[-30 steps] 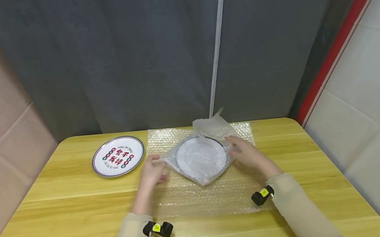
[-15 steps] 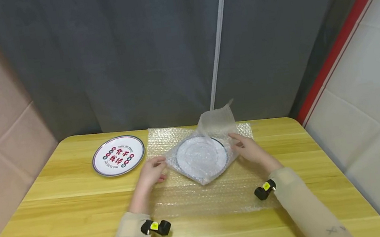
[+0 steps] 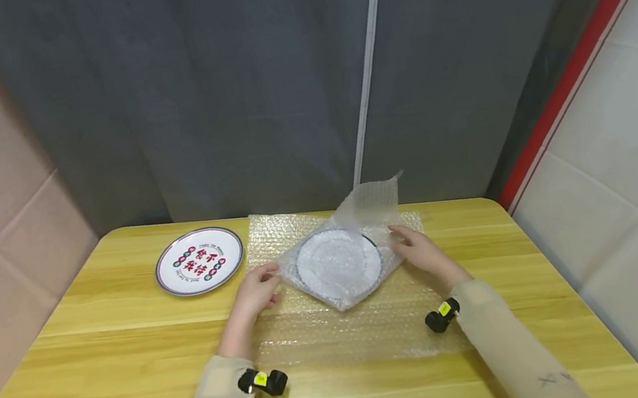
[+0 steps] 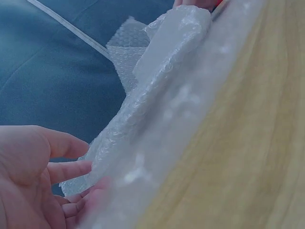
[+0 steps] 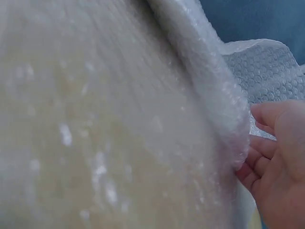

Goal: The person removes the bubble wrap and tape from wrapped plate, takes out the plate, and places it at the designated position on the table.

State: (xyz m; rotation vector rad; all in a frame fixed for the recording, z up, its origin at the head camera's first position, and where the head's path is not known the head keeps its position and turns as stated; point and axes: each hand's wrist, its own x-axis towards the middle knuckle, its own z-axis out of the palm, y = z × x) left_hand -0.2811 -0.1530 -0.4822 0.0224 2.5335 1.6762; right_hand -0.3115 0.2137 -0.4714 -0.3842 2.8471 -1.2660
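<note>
A plate (image 3: pixel 338 265) with a dark rim lies under folded translucent bubble wrap (image 3: pixel 340 299) in the head view. My left hand (image 3: pixel 255 292) holds the folded wrap's left corner; in the left wrist view, fingers (image 4: pixel 71 169) lie on both sides of that edge. At the right side, my right hand (image 3: pixel 420 252) grips the fold, and in the right wrist view its fingers (image 5: pixel 255 164) curl against the edge. One wrap flap (image 3: pixel 377 198) stands up behind the plate, leaning right. The wrap covers the plate's face.
A white plate (image 3: pixel 198 262) with red lettering and a dark rim lies uncovered to the left. The wrap sheet (image 3: pixel 365 343) spreads flat on the wooden table (image 3: pixel 107 396) beneath the covered plate. A grey curtain (image 3: pixel 248 99) hangs behind the table.
The rear flap has risen and swung to the right. My right hand has moved slightly right along with the wrap edge; the left hand stays almost in place.
</note>
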